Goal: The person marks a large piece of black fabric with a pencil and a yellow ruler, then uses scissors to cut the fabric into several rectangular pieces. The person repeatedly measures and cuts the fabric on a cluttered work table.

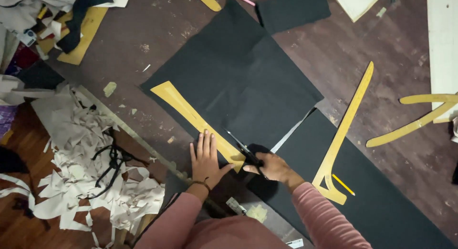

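Left hand (205, 158) is flat on the bench (391, 53), fingers spread and straight, palm pressing down the near end of a long yellow pattern template (191, 114) that lies diagonally along the edge of the black fabric (243, 72). It grips nothing, just pins the template in place. Right hand (273, 167) is closed around the handles of the black scissors (242, 148), blades pointing up and away, tips over the fabric right beside the template's near end. Whether the blades are parted is hard to tell against the dark cloth.

The fabric sits in the middle of the dark wooden bench, a second big black sheet (377, 196) spreading out to the right under the sleeve. On that sheet, a yellow curved ruler (343, 129) stretches diagonally, with a yellow pencil (343, 184) just beside its lower end. Farther right, another yellow curve template (420, 118) lies on bare wood. Off the bench's left edge, a heap of pale paper scraps (90, 182) is piled on the floor, black strips tangled in it.
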